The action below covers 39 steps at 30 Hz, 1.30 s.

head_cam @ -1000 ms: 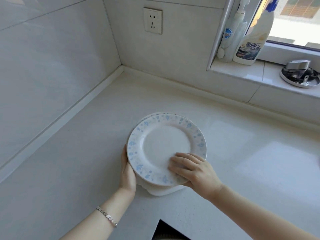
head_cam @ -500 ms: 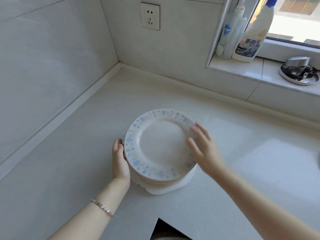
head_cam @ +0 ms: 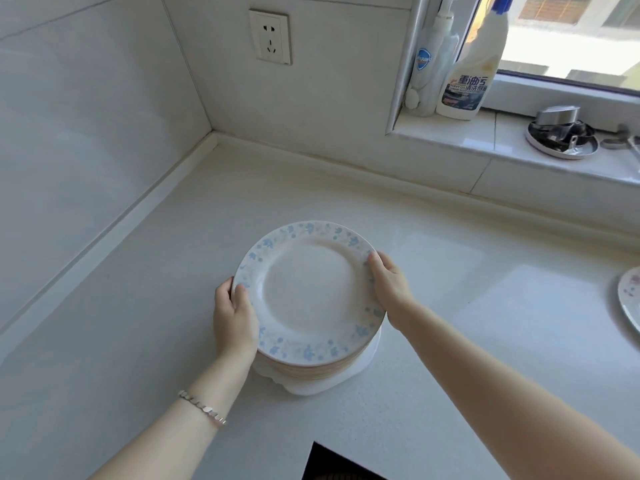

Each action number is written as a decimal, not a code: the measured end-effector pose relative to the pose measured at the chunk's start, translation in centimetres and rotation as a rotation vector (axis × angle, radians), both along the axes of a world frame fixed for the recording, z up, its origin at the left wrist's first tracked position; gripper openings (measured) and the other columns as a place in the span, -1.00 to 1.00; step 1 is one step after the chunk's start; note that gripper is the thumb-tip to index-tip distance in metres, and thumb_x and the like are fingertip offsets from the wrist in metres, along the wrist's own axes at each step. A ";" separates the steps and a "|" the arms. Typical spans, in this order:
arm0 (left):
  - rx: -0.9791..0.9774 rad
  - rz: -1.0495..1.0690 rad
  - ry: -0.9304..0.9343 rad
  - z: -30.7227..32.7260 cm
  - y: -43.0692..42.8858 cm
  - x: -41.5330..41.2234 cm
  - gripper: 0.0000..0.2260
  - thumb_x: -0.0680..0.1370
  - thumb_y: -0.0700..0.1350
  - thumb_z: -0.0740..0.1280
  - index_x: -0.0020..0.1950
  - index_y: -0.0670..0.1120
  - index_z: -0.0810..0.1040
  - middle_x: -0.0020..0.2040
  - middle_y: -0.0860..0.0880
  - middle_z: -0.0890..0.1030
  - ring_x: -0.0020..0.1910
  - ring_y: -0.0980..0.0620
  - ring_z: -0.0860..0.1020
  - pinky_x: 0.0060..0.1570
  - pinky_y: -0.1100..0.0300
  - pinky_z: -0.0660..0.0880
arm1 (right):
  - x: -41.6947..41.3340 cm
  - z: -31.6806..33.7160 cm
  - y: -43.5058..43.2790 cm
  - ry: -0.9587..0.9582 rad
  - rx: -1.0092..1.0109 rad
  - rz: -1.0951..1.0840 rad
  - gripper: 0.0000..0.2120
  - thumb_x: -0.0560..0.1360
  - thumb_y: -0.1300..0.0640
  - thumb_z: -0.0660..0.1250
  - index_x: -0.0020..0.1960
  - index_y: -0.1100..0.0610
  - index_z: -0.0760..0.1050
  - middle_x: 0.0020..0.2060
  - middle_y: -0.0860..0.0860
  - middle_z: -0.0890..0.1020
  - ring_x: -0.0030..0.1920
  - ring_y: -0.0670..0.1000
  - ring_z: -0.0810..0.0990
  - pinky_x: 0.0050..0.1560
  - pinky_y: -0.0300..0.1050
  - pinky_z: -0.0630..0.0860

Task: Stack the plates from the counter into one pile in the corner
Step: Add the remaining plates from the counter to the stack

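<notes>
With left hand (head_cam: 233, 317) and right hand (head_cam: 389, 289) clasping opposite rims of the plate pile (head_cam: 308, 292) at frame centre, squeeze evenly and slide it level over the desk (head_cam: 450, 271) to the corner (head_cam: 213, 138), well apart at upper left.

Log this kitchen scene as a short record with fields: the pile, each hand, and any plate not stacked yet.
pile: plate stack, blue-flowered rim, on the counter, short of the corner
left hand: holds the stack's left edge, thumb on the rim
right hand: holds the stack's right edge
unstacked: one plate at the far right, cut off by the frame
</notes>
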<state>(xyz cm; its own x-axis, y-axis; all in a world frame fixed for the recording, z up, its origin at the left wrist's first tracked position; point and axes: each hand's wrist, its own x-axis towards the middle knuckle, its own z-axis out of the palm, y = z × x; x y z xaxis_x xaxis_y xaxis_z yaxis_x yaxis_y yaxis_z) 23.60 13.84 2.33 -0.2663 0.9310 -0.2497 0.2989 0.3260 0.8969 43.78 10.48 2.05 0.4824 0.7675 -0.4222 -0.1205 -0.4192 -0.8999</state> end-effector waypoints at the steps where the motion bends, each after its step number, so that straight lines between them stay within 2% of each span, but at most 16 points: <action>1: -0.011 -0.043 0.093 0.3 0.0 0.0 -0.69 0.60 -0.10 0.10 0.31 -0.14 0.39 0.13 -0.04 0.52 0.06 -0.07 0.48 0.01 0.14 0.36 | 0.3 0.1 -0.1 0.022 -0.010 0.017 -0.68 0.60 0.01 0.06 0.21 0.07 0.49 0.00 0.00 0.56 -0.02 -0.01 0.52 -0.06 -0.18 0.47; 4: 0.119 -0.141 0.380 1.8 -0.1 1.0 -0.59 0.59 -0.11 0.14 0.40 -0.24 0.29 0.40 -0.22 0.36 0.39 -0.19 0.33 0.37 -0.02 0.24 | 2.0 0.1 -1.4 0.109 -0.031 0.072 -0.65 0.59 -0.06 0.08 0.23 0.09 0.47 0.08 -0.03 0.55 0.10 -0.03 0.51 0.19 -0.12 0.43; 5: 0.226 -0.194 0.420 2.6 -0.4 1.9 -0.57 0.57 -0.12 0.16 0.39 -0.28 0.30 0.42 -0.24 0.34 0.42 -0.19 0.29 0.41 0.00 0.19 | 2.9 0.1 -2.2 0.100 -0.043 0.083 -0.63 0.58 -0.07 0.09 0.24 0.11 0.45 0.11 -0.03 0.54 0.14 -0.03 0.49 0.28 -0.07 0.40; 7: 0.385 -0.377 0.404 4.0 -1.3 4.7 -0.65 0.54 -0.16 0.17 0.29 -0.26 0.41 0.35 -0.18 0.40 0.39 -0.10 0.32 0.36 0.22 0.18 | 5.0 0.4 -4.3 0.062 -0.067 0.097 -0.69 0.59 -0.04 0.10 0.17 0.12 0.46 0.06 0.01 0.55 0.13 -0.01 0.51 0.30 -0.01 0.40; 9: 0.341 -0.603 0.299 5.0 -2.5 8.8 -0.80 0.56 -0.24 0.18 0.11 -0.11 0.53 0.15 0.00 0.51 0.17 0.09 0.44 0.13 0.40 0.27 | 7.9 0.7 -7.2 0.034 -0.115 0.122 -0.77 0.58 0.02 0.14 0.08 0.12 0.49 -0.06 0.03 0.61 0.00 0.01 0.58 0.21 -0.03 0.46; 12: 0.211 -0.879 0.186 5.1 -5.0 16.6 -0.79 0.56 -0.25 0.18 -0.11 0.05 0.50 -0.16 0.15 0.57 -0.13 0.20 0.53 -0.16 0.50 0.38 | 13.7 1.2 -13.0 -0.014 -0.199 0.131 -0.85 0.55 0.10 0.22 0.04 0.12 0.50 -0.18 -0.02 0.63 -0.13 -0.02 0.60 0.02 -0.15 0.51; 18: -0.056 -1.210 0.185 1.7 -12.1 32.2 -0.83 0.55 -0.22 0.16 -0.11 -0.02 0.50 -0.18 0.06 0.60 -0.05 0.01 0.59 -0.15 0.34 0.41 | 28.2 0.4 -25.5 -0.152 -0.292 -0.129 -0.89 0.53 0.26 0.22 0.01 0.17 0.50 -0.17 0.10 0.58 -0.24 -0.03 0.55 -0.30 -0.32 0.40; 22: -0.218 -1.189 0.173 -0.9 -15.8 39.6 -0.80 0.54 -0.27 0.15 -0.19 -0.06 0.50 -0.23 -0.01 0.59 -0.15 -0.04 0.58 -0.19 0.24 0.41 | 38.2 -3.0 -32.4 -0.079 -0.407 -0.458 -0.81 0.49 0.28 0.19 0.04 0.16 0.52 -0.35 0.05 0.44 -0.36 -0.03 0.43 -0.35 -0.24 0.31; 24: -0.273 -1.141 0.163 -1.7 -17.3 42.0 -0.82 0.55 -0.30 0.14 -0.13 -0.13 0.50 -0.22 -0.04 0.58 -0.20 -0.04 0.57 -0.29 0.28 0.38 | 41.8 -5.1 -34.6 0.046 -0.479 -0.626 -0.73 0.50 0.26 0.19 0.15 0.29 0.50 -0.38 0.06 0.41 -0.38 -0.02 0.40 -0.27 -0.18 0.36; 26: -0.312 -1.091 0.156 -2.3 -18.3 43.4 -0.81 0.56 -0.32 0.12 -0.13 -0.15 0.49 -0.22 -0.07 0.57 -0.26 0.01 0.55 -0.36 0.32 0.36 | 44.3 -6.9 -35.4 0.190 -0.471 -0.737 -0.63 0.52 0.20 0.21 0.28 0.34 0.39 -0.14 0.19 0.56 -0.22 0.07 0.52 0.00 -0.07 0.45; 28: -0.333 -1.047 0.162 -2.8 -18.7 43.9 -0.78 0.56 -0.33 0.12 -0.19 -0.13 0.48 -0.23 -0.06 0.57 -0.29 0.05 0.55 -0.38 0.34 0.39 | 45.9 -8.0 -34.9 0.341 -0.401 -0.828 -0.59 0.53 0.19 0.22 0.34 0.30 0.34 0.24 0.25 0.51 0.13 0.16 0.56 0.23 -0.04 0.42; 29: -0.341 -1.031 0.166 -2.9 -18.8 44.0 -0.76 0.56 -0.33 0.12 -0.21 -0.11 0.48 -0.24 -0.05 0.58 -0.29 0.06 0.55 -0.35 0.32 0.39 | 46.6 -8.5 -34.4 0.411 -0.338 -0.870 -0.59 0.54 0.19 0.23 0.36 0.28 0.33 0.30 0.22 0.48 0.25 0.16 0.52 0.22 -0.06 0.44; 31: -0.363 -0.999 0.182 -3.2 -18.7 43.9 -0.75 0.56 -0.32 0.12 -0.22 -0.08 0.48 -0.23 -0.05 0.59 -0.27 0.05 0.57 -0.28 0.26 0.38 | 47.4 -9.0 -33.4 0.507 -0.223 -0.937 -0.59 0.54 0.23 0.24 0.36 0.28 0.33 0.29 0.17 0.50 0.28 0.14 0.50 0.10 -0.08 0.48; 34: -0.385 -0.946 0.200 -3.1 -18.4 43.7 -0.75 0.56 -0.31 0.11 -0.20 -0.08 0.49 -0.20 -0.07 0.61 -0.24 0.03 0.59 -0.24 0.21 0.38 | 47.7 -9.9 -32.7 0.512 -0.116 -1.031 -0.62 0.53 0.36 0.21 0.35 0.33 0.33 0.27 0.19 0.50 0.25 0.18 0.51 0.19 0.01 0.48; 36: -0.398 -0.907 0.185 -2.8 -18.1 43.6 -0.76 0.56 -0.30 0.11 -0.18 -0.08 0.49 -0.19 -0.07 0.62 -0.22 0.03 0.60 -0.21 0.20 0.40 | 47.7 -9.7 -32.8 0.484 -0.077 -1.009 -0.62 0.52 0.41 0.20 0.33 0.32 0.35 0.24 0.23 0.52 0.12 0.20 0.56 0.18 0.03 0.50; 39: -0.395 -0.883 0.169 -2.4 -18.0 43.6 -0.78 0.57 -0.29 0.10 -0.15 -0.10 0.50 -0.16 -0.10 0.62 -0.21 0.01 0.60 -0.18 0.19 0.41 | 47.2 -8.3 -33.5 0.493 -0.048 -0.903 -0.65 0.50 0.43 0.20 0.27 0.33 0.38 -0.04 0.19 0.61 -0.25 0.09 0.63 -0.27 -0.15 0.62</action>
